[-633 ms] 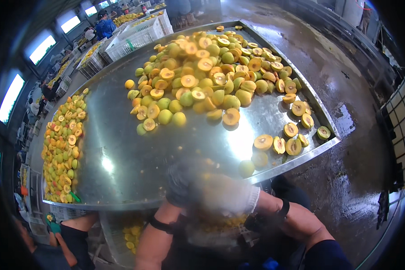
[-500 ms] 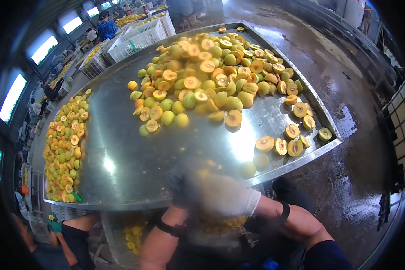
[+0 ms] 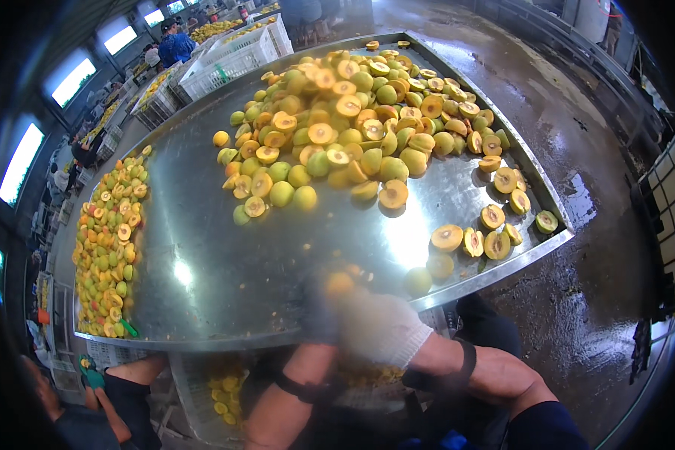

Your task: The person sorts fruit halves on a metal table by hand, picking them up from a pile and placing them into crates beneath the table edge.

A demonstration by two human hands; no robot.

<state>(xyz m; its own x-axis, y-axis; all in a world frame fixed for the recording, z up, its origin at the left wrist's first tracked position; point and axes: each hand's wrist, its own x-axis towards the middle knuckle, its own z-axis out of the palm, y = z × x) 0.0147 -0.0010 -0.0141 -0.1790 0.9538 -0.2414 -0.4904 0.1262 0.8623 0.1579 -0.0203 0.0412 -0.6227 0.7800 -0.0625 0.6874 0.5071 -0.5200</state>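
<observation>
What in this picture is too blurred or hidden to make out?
- Head view: both gloved hands are smeared by motion blur; their grip cannot be told.
- The orange fruit piece at the hands is blurred too.
- The crate under the steel table is mostly hidden by the table edge.

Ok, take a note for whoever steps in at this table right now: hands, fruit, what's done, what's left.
Both hands are gloved and meet at the near edge of the metal table, blurred. The right hand and left hand are pressed together around a yellow fruit; which one grips it cannot be told.
Done: many halved fruits with pits showing lie in the main pile, more halves at the right edge.
Left: whole green-yellow fruits are mixed through that pile, and one whole fruit sits beside the hands. A second heap lies along the left side.
</observation>
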